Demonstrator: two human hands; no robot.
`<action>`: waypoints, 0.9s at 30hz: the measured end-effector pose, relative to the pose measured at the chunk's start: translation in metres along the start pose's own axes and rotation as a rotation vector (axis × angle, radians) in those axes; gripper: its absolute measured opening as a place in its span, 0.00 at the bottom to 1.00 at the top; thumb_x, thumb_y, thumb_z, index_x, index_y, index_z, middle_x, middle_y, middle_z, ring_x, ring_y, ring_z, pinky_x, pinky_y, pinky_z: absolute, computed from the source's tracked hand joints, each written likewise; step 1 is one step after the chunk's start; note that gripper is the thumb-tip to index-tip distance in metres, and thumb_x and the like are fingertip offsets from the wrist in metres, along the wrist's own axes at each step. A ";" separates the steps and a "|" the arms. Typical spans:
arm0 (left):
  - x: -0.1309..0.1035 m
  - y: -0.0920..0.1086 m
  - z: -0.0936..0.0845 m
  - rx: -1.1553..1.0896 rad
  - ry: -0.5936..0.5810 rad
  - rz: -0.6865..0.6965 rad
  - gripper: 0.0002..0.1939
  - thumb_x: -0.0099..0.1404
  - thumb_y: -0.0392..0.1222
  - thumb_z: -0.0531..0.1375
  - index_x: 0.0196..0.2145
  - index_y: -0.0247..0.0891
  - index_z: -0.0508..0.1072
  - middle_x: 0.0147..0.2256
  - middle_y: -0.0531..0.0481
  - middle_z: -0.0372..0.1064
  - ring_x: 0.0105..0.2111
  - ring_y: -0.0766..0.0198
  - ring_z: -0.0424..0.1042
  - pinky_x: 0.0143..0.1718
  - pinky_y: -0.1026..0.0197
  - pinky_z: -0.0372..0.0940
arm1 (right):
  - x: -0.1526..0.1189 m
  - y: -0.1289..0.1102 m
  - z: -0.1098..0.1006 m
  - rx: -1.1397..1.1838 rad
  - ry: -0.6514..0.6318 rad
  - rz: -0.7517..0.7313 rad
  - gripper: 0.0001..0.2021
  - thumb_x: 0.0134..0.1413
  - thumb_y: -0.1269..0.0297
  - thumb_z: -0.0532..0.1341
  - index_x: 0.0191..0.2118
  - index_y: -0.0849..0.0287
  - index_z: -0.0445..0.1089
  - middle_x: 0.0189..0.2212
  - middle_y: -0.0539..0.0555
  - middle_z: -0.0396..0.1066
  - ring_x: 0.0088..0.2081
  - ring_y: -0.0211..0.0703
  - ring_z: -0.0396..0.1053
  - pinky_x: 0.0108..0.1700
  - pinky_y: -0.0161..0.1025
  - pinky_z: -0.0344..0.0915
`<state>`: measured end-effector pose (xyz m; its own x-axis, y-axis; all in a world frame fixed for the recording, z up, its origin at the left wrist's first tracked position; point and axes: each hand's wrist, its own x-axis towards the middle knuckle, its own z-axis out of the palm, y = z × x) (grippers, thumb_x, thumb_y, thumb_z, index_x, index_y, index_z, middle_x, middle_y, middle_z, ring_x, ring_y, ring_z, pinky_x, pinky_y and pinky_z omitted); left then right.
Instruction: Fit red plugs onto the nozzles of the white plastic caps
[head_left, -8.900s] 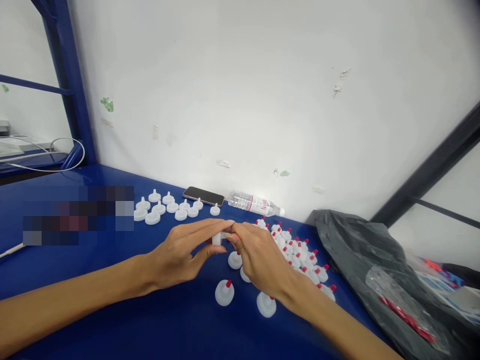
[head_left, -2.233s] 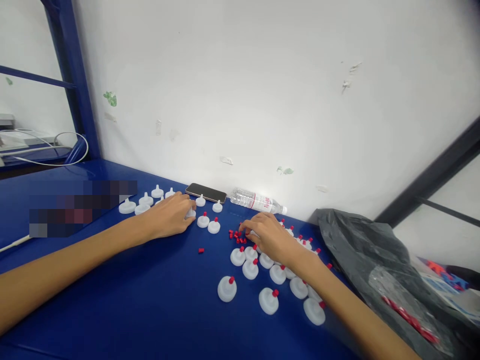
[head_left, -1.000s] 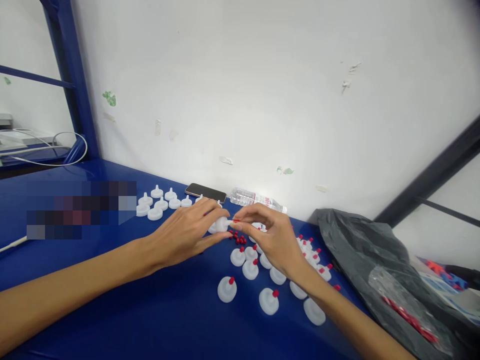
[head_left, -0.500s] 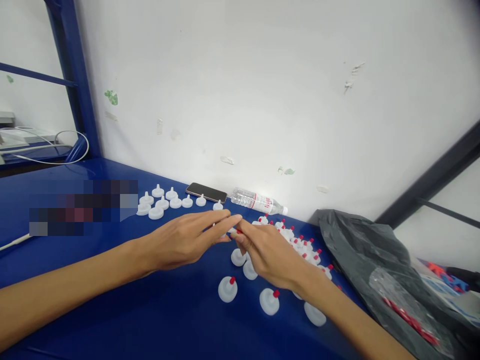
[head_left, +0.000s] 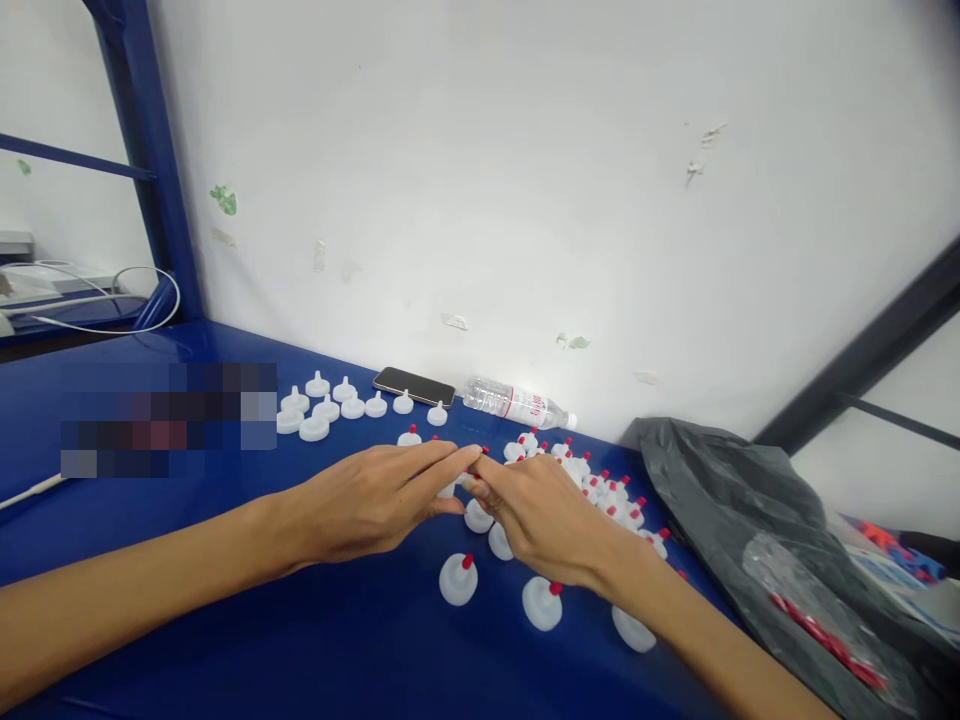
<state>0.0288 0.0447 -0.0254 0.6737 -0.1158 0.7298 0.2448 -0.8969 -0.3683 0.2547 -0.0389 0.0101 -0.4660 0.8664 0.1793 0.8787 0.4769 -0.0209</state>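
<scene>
My left hand (head_left: 367, 500) is closed around a white nozzle cap (head_left: 447, 490), mostly hidden by its fingers. Against it, my right hand (head_left: 544, 515) has thumb and forefinger pinched at the nozzle end; a bit of red shows there, but the fingers cover most of it. Fingertips of both hands touch. Below them on the blue table stand red-tipped white nozzle caps (head_left: 458, 580), with a cluster of more (head_left: 592, 485) beyond my right hand. Farther left sit several plain white nozzle caps (head_left: 314, 429) with bare spouts.
A black phone (head_left: 415, 386) and a clear plastic bottle (head_left: 517, 402) lie along the wall. On the right, a dark plastic bag (head_left: 697, 480) bears a clear bag of red tips (head_left: 825, 635). A white cable (head_left: 30, 490) lies at left.
Both hands have dipped slightly, staying together around the white nozzle cap. Red-tipped caps behind my left hand have come into view.
</scene>
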 end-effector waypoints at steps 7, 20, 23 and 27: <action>0.017 -0.018 -0.003 0.031 -0.086 -0.076 0.27 0.84 0.53 0.44 0.65 0.28 0.63 0.52 0.36 0.79 0.46 0.52 0.82 0.44 0.53 0.79 | 0.006 0.020 -0.017 -0.013 0.153 0.123 0.21 0.81 0.54 0.45 0.38 0.55 0.67 0.27 0.48 0.72 0.26 0.39 0.64 0.32 0.38 0.51; -0.001 -0.060 -0.004 0.025 -0.497 -0.446 0.17 0.77 0.38 0.47 0.36 0.37 0.74 0.34 0.42 0.76 0.34 0.51 0.75 0.35 0.52 0.63 | 0.011 0.042 -0.003 -0.197 0.116 0.370 0.16 0.79 0.62 0.52 0.41 0.57 0.75 0.37 0.56 0.78 0.36 0.50 0.75 0.33 0.42 0.56; 0.005 -0.042 -0.011 -0.110 -0.623 -0.378 0.14 0.77 0.43 0.53 0.32 0.41 0.71 0.28 0.50 0.74 0.26 0.58 0.72 0.29 0.56 0.58 | 0.011 0.043 0.000 -0.191 0.067 0.340 0.16 0.79 0.63 0.53 0.42 0.58 0.76 0.38 0.57 0.78 0.41 0.50 0.75 0.37 0.42 0.62; 0.006 -0.022 -0.014 -0.173 -0.723 -0.325 0.11 0.73 0.47 0.61 0.32 0.42 0.70 0.27 0.49 0.74 0.26 0.55 0.73 0.28 0.55 0.57 | 0.011 0.047 0.004 -0.188 0.021 0.304 0.16 0.79 0.62 0.53 0.44 0.59 0.78 0.40 0.58 0.78 0.47 0.53 0.74 0.44 0.44 0.66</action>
<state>0.0178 0.0579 -0.0050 0.8858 0.4133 0.2109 0.4345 -0.8983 -0.0648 0.2911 -0.0065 0.0069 -0.1797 0.9604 0.2132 0.9815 0.1604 0.1044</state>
